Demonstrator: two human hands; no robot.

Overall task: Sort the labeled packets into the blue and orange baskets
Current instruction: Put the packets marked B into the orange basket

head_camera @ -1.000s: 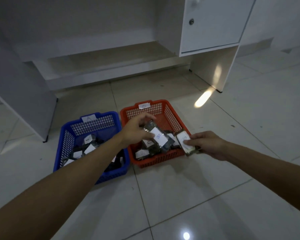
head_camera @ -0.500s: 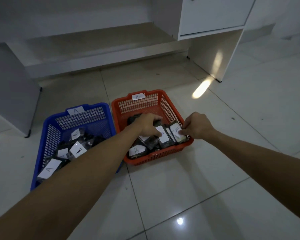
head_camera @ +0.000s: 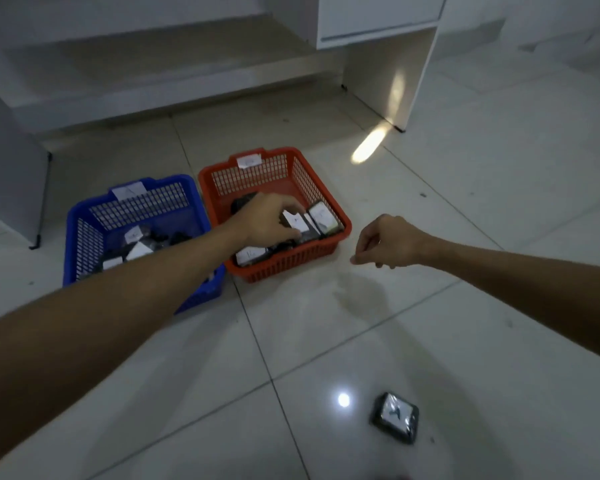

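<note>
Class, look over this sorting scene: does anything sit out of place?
Yes: one labeled packet lies alone on the floor tiles, apart from the blue basket and orange basket that hold the others.

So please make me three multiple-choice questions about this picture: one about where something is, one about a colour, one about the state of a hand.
1. Where does the one packet outside the baskets lie?
A. on the floor tiles, near the person
B. on the shelf under the white cabinet
C. on the rim of the blue basket

2. Which colour has the basket that the left hand reaches into?
A. blue
B. orange
C. green

3. How is the right hand?
A. it grips a packet over the blue basket
B. it lies flat on the floor
C. it holds nothing, loosely curled, beside the orange basket

Answers:
1. A: the loose packet lies alone on the floor tiles, at the bottom of the view.
2. B: the left hand is on packets inside the orange basket.
3. C: the right hand is outside the basket, nothing between its fingers.
</note>
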